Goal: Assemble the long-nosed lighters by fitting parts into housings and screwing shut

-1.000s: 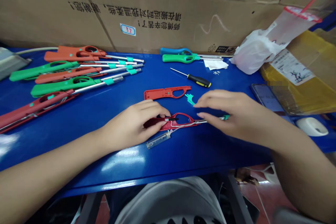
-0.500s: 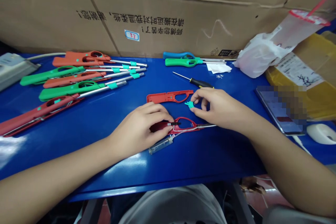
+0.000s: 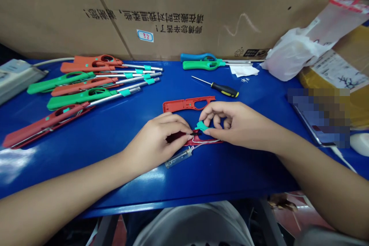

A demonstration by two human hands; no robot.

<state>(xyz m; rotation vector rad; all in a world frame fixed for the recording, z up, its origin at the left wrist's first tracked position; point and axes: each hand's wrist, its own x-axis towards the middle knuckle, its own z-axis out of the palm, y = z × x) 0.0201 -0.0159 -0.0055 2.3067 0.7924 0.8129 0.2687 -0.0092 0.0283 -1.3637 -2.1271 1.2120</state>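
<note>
An opened red lighter body with white wires lies on the blue table in front of me. My left hand presses down on its handle end, fingers curled over it. My right hand pinches a small teal plastic trigger piece and holds it right over the red body's trigger opening. A clear fuel tube trails from the body toward me. The other red shell half lies just behind my hands.
Several red and green long lighters lie at the left. A black-and-yellow screwdriver, a blue and a green lighter, a white plastic bag and a phone sit behind and right. Cardboard boxes wall the back.
My right hand picked up the teal piece from beside the spare shell and brought it left and down onto the red lighter body. My left hand stayed on the handle.
</note>
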